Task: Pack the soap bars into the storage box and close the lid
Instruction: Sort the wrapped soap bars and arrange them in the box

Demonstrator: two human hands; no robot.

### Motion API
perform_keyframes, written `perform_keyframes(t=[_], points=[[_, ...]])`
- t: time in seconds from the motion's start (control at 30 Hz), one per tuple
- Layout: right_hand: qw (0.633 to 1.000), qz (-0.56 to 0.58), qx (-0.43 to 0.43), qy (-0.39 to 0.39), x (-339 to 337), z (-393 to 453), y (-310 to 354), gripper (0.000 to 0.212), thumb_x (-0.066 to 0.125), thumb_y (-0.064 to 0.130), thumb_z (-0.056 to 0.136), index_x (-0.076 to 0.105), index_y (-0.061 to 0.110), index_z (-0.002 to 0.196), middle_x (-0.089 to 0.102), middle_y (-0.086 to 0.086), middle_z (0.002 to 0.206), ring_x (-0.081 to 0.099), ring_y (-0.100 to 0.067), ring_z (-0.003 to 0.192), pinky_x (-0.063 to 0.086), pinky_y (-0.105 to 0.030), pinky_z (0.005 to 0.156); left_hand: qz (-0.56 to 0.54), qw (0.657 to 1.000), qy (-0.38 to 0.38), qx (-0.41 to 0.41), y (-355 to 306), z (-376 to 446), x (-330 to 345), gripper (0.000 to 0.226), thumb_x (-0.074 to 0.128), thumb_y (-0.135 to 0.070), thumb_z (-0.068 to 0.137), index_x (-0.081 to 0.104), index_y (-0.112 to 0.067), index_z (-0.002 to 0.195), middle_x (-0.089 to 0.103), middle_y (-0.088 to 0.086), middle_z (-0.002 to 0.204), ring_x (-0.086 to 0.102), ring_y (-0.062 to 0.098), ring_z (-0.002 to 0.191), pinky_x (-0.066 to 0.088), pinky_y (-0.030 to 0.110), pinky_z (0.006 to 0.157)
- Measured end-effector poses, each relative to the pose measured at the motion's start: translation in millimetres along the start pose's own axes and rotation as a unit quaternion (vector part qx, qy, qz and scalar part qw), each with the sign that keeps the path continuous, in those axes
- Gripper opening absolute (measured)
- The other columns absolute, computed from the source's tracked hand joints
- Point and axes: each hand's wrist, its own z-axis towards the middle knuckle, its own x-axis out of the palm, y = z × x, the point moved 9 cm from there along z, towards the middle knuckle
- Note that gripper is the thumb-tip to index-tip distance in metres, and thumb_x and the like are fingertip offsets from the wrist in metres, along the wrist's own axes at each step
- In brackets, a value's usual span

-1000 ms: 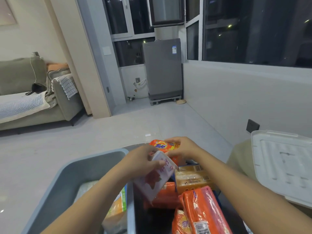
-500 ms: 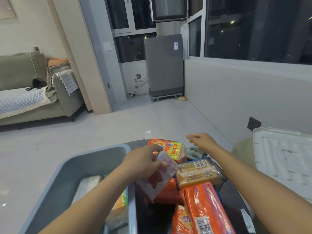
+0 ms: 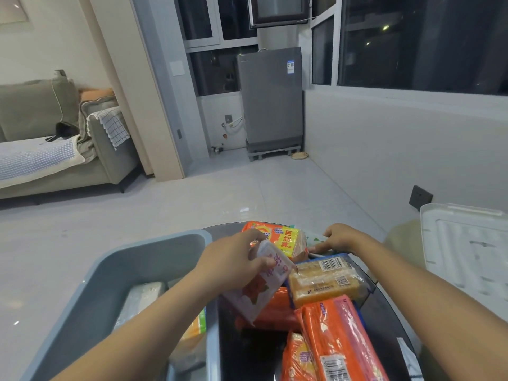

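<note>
Holding the white soap packet (image 3: 259, 281) in the left hand (image 3: 233, 264), fingers curled round its top end, it hangs tilted over the gap between the grey storage box (image 3: 132, 268) and the pile on the dark worktop (image 3: 247, 350), so I'd say the step in hand is swinging it left and down into the box, where a pale bar (image 3: 143, 295) and an orange-and-green pack (image 3: 196, 325) already lie; best lay it flat beside those rather than drop it on end, since lots of packs still need room. Right hand (image 3: 341, 239) is reaching past the yellow-and-orange pack (image 3: 277, 239) toward a small greenish packet (image 3: 316, 239) at the far edge, fingers stretched fairly straight and touching near it, no grip yet as far as I can tell. White lid (image 3: 467, 248) sits off to the right, well apart from the box. Compared with a second ago, the right hand has let go of that yellow-and-orange pack and moved right and lower, while the left has hardly shifted with its packet
</note>
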Motion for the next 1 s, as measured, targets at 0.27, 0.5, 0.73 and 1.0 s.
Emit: perform_keyframes(t=[0.27, 0.5, 0.73, 1.0], points=[[0.999, 0.043, 0.001, -0.024, -11.1, 0.6, -2.5, 0.039, 0.077, 0.030, 0.072, 0.048, 0.010, 0.057, 0.044, -0.001, 0.056, 0.036, -0.013, 0.049, 0.027, -0.021, 0.044, 0.006, 1.000, -0.011, 0.007, 0.4, -0.7, -0.5, 0.046, 0.054, -0.053, 0.085, 0.046, -0.039, 0.128, 0.066, -0.010, 0.104, 0.062, 0.016, 0.102, 0.039, 0.026, 0.073], [0.995, 0.086, 0.041, -0.032, -12.4, 6.7, -14.0, 0.033, 0.073, 0.028, 0.077, 0.054, 0.001, 0.077, 0.053, -0.008, 0.067, 0.046, -0.016, 0.056, 0.039, -0.023, 0.051, 0.000, 1.000, -0.014, 0.006, 1.1, -1.7, -0.7, 0.047, 0.054, -0.054, 0.085, 0.045, -0.039, 0.128, 0.067, -0.008, 0.105, 0.062, 0.017, 0.102, 0.040, 0.026, 0.073], [0.990, 0.118, 0.058, -0.040, -13.2, 7.4, -28.1, 0.036, 0.078, 0.029, 0.071, 0.056, 0.001, 0.077, 0.057, -0.007, 0.069, 0.046, -0.016, 0.054, 0.034, -0.022, 0.048, -0.025, 0.999, -0.022, -0.001, 2.7, -2.5, -2.1, 0.046, 0.055, -0.053, 0.084, 0.045, -0.037, 0.127, 0.067, -0.008, 0.104, 0.062, 0.016, 0.100, 0.039, 0.025, 0.072], [0.974, 0.216, 0.017, -0.070, -27.0, -27.3, -34.3, 0.026, 0.073, 0.018, 0.078, 0.060, -0.003, 0.084, 0.062, -0.009, 0.068, 0.058, -0.017, 0.054, 0.045, -0.021, 0.043, -0.159, 0.986, -0.053, -0.025, -0.8, -8.7, -17.8, 0.043, 0.063, -0.040, 0.084, 0.052, -0.030, 0.124, 0.064, -0.007, 0.093, 0.063, 0.015, 0.090, 0.051, 0.031, 0.081]])
